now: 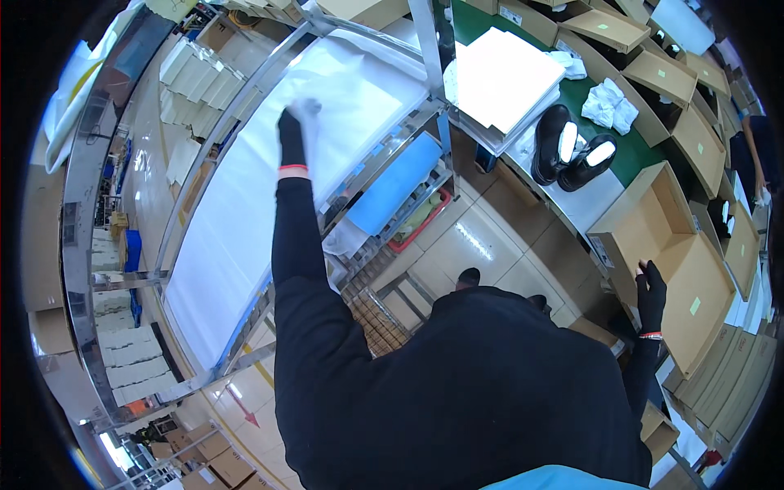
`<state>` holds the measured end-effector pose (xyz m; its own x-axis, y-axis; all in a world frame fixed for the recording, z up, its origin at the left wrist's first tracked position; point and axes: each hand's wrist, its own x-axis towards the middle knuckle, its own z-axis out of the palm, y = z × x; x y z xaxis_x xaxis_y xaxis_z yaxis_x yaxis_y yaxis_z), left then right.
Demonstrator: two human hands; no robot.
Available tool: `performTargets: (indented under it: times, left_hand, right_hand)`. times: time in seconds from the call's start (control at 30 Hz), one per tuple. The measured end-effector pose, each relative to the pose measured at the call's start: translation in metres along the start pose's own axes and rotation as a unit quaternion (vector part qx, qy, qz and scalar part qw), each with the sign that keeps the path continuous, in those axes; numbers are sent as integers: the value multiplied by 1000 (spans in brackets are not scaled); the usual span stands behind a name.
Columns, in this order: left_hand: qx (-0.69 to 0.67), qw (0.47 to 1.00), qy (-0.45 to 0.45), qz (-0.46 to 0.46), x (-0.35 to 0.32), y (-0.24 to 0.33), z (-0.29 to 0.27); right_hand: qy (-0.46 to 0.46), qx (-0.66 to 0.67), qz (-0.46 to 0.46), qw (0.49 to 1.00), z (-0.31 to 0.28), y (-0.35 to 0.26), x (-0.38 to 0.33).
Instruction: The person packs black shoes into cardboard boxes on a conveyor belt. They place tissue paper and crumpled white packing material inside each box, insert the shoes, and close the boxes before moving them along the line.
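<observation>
My left hand [292, 137], in a black fingerless glove, reaches out over a broad white sheet [245, 220] spread on a metal-framed rack. A blurred whitish piece of paper [309, 110] shows at its fingers; motion smears its outline. My right hand [651, 296], gloved the same way, hangs at the near left side of an open cardboard box [665, 216]. Its bare fingertips are apart, and nothing shows between them; I cannot tell whether they touch the box. A pair of black shoes [563, 151] with white stuffing stands on the bench beyond the box.
A stack of white sheets [506, 77] lies beside the shoes, near crumpled white paper [611, 106]. More open boxes [665, 73] line the green bench. A blue roll [396, 184] sits below the rack top. Metal posts [431, 49] rise between rack and bench.
</observation>
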<state>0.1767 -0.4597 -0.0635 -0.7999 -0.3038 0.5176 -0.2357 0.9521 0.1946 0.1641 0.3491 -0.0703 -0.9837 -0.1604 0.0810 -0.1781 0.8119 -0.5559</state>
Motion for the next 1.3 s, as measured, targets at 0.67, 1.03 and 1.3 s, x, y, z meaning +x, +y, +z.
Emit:
performTargets:
  times: [0.67, 1.03, 1.3]
  left_hand:
    - [-453, 886, -73, -62, -82, 225, -32]
    - [-58, 995, 81, -6, -80, 192, -17]
    - [-190, 943, -35, 272, -49, 452, 99]
  right_hand:
    - [-140, 336, -32, 931, 110, -219, 96]
    - [184, 90, -173, 963, -80, -82, 100]
    - [256, 0, 115, 960, -303, 123, -22]
